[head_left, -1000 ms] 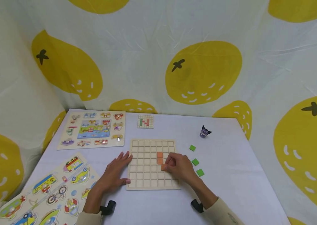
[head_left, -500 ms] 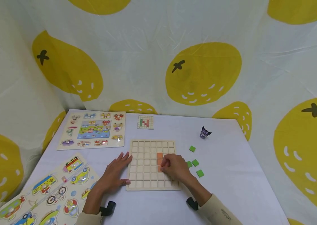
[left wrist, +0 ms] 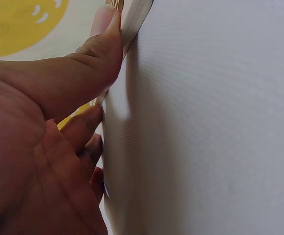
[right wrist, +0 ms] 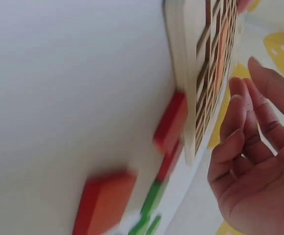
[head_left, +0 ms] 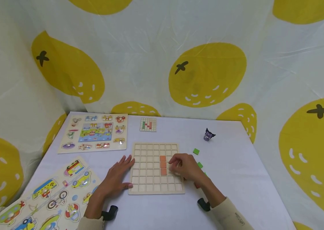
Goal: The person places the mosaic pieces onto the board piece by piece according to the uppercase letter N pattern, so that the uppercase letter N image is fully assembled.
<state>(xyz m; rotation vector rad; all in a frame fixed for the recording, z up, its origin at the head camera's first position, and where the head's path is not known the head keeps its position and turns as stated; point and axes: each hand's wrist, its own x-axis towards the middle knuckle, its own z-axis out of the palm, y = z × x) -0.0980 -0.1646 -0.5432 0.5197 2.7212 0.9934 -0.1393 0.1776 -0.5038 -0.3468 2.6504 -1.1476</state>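
Observation:
A wooden grid board (head_left: 149, 156) lies flat, with orange tiles (head_left: 163, 165) stacked in one column of its cells. My left hand (head_left: 117, 177) rests at the board's left edge, fingers spread and thumb touching the rim; the left wrist view shows that thumb (left wrist: 100, 54) against the side. Over the right part of the board hovers my right hand (head_left: 187, 166), fingers loosely bent. In the right wrist view, nothing shows between its thumb and fingers (right wrist: 237, 112). Red tiles (right wrist: 171, 122) lie beside the board, partly hidden under the right hand in the head view.
Green tiles (head_left: 196, 151) lie right of the board. A small pattern card (head_left: 148, 124) sits behind it, and a dark figurine (head_left: 208, 134) stands at back right. Two picture puzzle boards, one far (head_left: 93, 132) and one near (head_left: 55, 195), occupy the left side.
My right hand set an orange tile into the column below two others, let it go and drew back to the right. The left hand stayed still.

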